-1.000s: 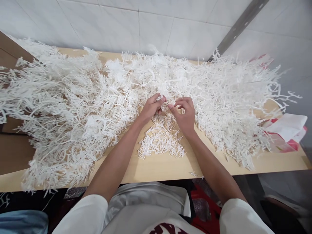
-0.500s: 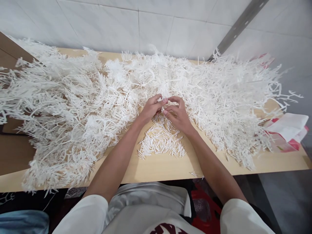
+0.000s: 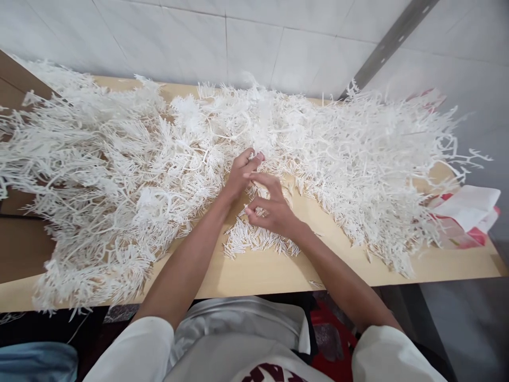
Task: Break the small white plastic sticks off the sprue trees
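Spanning tiled wall (image 3: 254, 48), wooden table (image 3: 278, 273)

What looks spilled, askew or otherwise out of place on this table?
The white branched plastic pieces spill past the table front edge at the left corner. A red-and-white bag hangs off the right end. The loose sticks by the right hand form a separate small heap.

A wide tangled heap of white branched plastic sprues (image 3: 358, 154) covers the tabletop, with a small loose pile of snapped-off white sticks (image 3: 258, 239) lying at its near edge.
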Demonstrator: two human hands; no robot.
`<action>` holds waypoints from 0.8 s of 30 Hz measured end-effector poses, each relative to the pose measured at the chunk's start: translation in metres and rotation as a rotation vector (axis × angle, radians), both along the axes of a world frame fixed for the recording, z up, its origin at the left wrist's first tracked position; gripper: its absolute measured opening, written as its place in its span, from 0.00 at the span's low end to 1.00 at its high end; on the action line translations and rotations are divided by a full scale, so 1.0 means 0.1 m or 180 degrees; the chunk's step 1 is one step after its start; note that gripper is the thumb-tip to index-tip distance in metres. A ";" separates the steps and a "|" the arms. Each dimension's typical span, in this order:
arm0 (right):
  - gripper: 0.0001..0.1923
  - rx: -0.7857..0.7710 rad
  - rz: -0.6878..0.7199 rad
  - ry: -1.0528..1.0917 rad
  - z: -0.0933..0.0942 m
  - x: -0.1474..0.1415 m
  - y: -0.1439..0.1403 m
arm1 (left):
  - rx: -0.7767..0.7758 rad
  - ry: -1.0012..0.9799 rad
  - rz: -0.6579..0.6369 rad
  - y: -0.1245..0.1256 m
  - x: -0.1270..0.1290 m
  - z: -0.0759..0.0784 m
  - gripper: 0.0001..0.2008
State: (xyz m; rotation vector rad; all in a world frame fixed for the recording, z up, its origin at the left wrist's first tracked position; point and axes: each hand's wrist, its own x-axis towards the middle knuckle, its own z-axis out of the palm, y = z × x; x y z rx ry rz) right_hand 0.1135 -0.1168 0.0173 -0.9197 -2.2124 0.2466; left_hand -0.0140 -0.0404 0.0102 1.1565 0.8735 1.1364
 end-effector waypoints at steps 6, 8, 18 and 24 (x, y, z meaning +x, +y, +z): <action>0.16 -0.0223 -0.1532 0.0702 -0.07 0.21 0.21 | -0.0134 -0.0145 -0.0216 0.00 0.01 0.00 0.12; 0.15 -0.0633 -0.1417 0.0465 -0.09 0.26 0.27 | -0.0161 -0.0167 -0.0273 0.00 0.02 0.00 0.11; 0.13 -0.0103 0.0395 -0.0671 0.02 0.17 0.10 | -0.0040 -0.0114 -0.0075 0.04 0.04 -0.03 0.18; 0.11 0.0377 0.0046 -0.0457 0.00 0.17 0.09 | 0.0002 0.0069 0.0001 0.04 0.03 -0.04 0.19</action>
